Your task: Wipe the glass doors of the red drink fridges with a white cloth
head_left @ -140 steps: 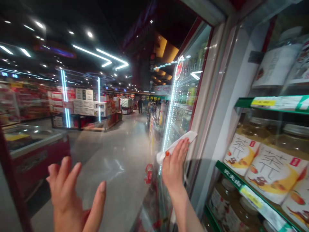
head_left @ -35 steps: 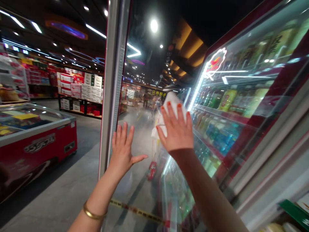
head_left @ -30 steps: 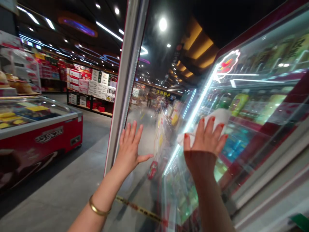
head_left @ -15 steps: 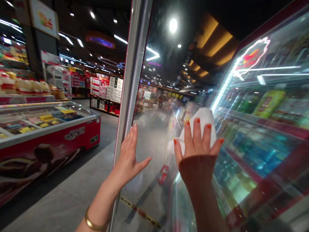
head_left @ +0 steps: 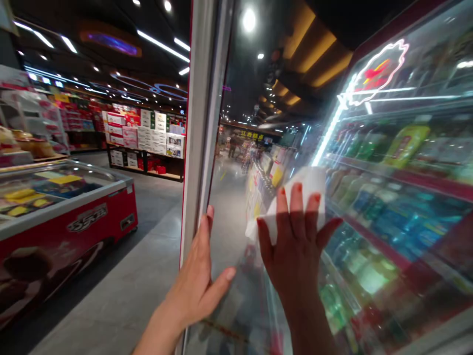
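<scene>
My right hand (head_left: 295,241) lies flat with fingers spread, pressing a white wipe (head_left: 312,182) against the glass door (head_left: 236,197). Whether the wipe is cloth or paper I cannot tell; it sticks out above and left of the fingers. My left hand (head_left: 199,268) is open beside the door's metal frame (head_left: 197,123), its fingers pointing up along the frame's inner edge and its thumb apart. Whether its fingertips grip the edge is not clear. Reflections and a hazy smear show on the glass.
On the right, a lit drinks cooler (head_left: 399,197) with bottles on shelves shows through the glass. A red chest freezer (head_left: 118,207) stands at the left. Behind it are shelves with stacked boxes (head_left: 153,138). Grey floor (head_left: 144,276) runs between freezer and door.
The view has turned right, so the freezer and boxes sit further left. My right hand and the wipe have shifted slightly left in the picture; my left hand appears lower and nearer.
</scene>
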{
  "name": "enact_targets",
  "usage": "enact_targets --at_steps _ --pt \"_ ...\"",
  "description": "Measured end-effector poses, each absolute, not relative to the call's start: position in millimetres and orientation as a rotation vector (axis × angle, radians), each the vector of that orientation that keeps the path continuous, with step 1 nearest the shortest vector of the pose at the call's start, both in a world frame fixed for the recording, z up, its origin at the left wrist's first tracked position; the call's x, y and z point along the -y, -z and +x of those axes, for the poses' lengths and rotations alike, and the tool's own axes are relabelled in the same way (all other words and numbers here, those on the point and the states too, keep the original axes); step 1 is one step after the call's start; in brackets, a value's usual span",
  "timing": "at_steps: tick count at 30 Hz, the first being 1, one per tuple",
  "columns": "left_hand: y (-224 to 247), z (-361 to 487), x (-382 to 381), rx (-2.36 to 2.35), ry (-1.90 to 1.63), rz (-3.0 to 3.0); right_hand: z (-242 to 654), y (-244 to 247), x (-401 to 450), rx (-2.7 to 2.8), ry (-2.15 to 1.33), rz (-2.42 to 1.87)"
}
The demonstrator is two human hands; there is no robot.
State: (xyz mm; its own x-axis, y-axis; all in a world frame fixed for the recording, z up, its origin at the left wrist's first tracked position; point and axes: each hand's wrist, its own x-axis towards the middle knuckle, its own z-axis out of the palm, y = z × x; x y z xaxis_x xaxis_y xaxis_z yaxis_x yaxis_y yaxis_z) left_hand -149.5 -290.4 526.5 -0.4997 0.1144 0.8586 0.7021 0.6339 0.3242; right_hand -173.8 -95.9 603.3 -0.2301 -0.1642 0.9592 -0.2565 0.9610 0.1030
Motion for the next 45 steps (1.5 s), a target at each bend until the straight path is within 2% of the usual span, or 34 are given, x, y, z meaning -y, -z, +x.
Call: enact_targets --at_steps 3,5,9,12,18,21,24,31,36,40,45 --pt "-509.1 -157.9 286.2 1.913 0.917 -0.707 -171.9 -554.3 112.6 1.801 0.002 0.26" --pt "-501.6 -162.0 285.8 1.876 0.962 -0.709 -175.4 -538.3 142.9 1.798 0.043 0.302" --pt "-504.2 -164.7 290.4 1.761 1.091 -0.705 -183.5 -571.0 186.7 1.875 0.033 0.438" --pt "-515.4 -164.1 292.3 1.751 1.114 -0.746 -180.6 -592.1 167.0 1.914 -0.021 0.365" --pt "-521.6 -165.9 290.5 1.769 0.846 -0.828 -177.3 -537.7 131.4 1.798 -0.102 0.055" --pt "-521.1 -168.5 288.2 1.764 0.776 -0.848 -186.1 -527.1 159.6 1.842 -0.085 0.211" --pt "-526.2 -173.9 286.1 1.798 0.71 -0.922 -190.0 -544.6 175.3 1.874 -0.085 0.388" --pt "-550.7 -199.3 259.0 1.833 0.553 -0.705 -157.5 -581.6 93.1 1.821 -0.239 0.863" --pt "-557.2 -205.6 220.3 1.803 0.363 -0.488 -157.7 -574.4 22.5 1.497 -0.311 0.54" --pt "-538.8 -207.3 240.7 1.781 0.162 -0.637 -164.8 -567.3 -17.3 1.498 -0.188 0.306" --pt "-571.9 -213.7 238.3 1.703 0.432 -0.306 -158.9 -566.2 -39.6 1.6 -0.12 0.304"
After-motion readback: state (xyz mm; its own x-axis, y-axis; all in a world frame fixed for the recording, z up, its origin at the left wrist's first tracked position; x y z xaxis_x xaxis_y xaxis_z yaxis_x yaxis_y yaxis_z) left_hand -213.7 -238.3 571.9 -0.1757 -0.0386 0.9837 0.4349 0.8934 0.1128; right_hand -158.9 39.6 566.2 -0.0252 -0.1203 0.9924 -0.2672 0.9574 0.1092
